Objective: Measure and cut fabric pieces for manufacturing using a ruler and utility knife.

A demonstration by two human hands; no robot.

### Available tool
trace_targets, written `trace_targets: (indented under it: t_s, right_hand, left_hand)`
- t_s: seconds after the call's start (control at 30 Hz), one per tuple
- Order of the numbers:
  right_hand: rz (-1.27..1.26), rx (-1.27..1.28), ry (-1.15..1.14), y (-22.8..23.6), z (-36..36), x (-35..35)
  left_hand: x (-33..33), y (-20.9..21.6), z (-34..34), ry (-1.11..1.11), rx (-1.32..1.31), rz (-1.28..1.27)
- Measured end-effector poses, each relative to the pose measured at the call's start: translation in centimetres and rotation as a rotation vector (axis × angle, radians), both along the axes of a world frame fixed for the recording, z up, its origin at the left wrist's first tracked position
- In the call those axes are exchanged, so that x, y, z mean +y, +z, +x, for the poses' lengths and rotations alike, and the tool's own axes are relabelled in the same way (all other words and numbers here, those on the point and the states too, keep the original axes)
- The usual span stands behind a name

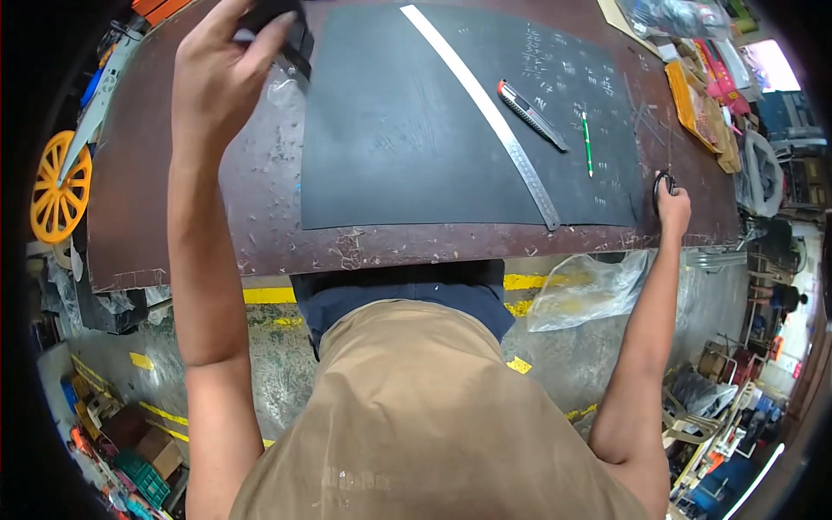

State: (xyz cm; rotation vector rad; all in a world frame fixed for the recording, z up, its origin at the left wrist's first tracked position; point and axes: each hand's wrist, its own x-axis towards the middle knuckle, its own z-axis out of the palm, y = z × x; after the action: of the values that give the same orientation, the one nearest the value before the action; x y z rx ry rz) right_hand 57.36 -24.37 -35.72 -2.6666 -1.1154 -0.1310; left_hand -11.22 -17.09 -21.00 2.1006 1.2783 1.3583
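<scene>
At the table's far left, my left hand (227,62) is closed on a black object (282,30). Its kind cannot be made out, as it is dark and partly beyond the picture's top edge. Near the right front edge, my right hand (674,211) grips black-handled scissors (663,180); their thin blades point away from me. Between my hands a dark grey sheet (373,182) lies flat, with pale handwritten marks at its right. A steel ruler (485,104) crosses it at a slant. To the ruler's right lie a red and black utility knife (532,115) and a green pencil (588,145).
The brown worktable (130,217) has a worn, scratched front edge. Yellow-orange packages (691,104) and clear plastic bags (676,17) crowd its far right. A yellow spoked wheel (61,186) stands at the left. Clear plastic sheeting (589,290) hangs below the front edge.
</scene>
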Motion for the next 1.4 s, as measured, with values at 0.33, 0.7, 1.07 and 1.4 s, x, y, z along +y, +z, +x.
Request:
trace_targets:
  t_s: [0.33,0.7,1.07,1.4]
  right_hand:
    - [-0.109,-0.018,0.111,-4.4,0.3,0.9]
    - [-0.043,-0.147,0.204,-4.4,-1.9,-0.2]
    - [0.479,0.115,0.878,1.1,-28.3,-6.6]
    - [0.551,0.247,0.96,-3.0,-39.0,-13.4]
  left_hand:
    - [-8.3,-13.5,-1.2,-0.133,0.645,-0.187]
    - [-12.7,-16.4,-3.8,-0.043,0.492,-0.155]
    - [-15.6,-13.7,-4.5,0.086,0.325,-0.159]
    - [-27.3,3.6,-0.9,-0.633,-1.058,-0.484]
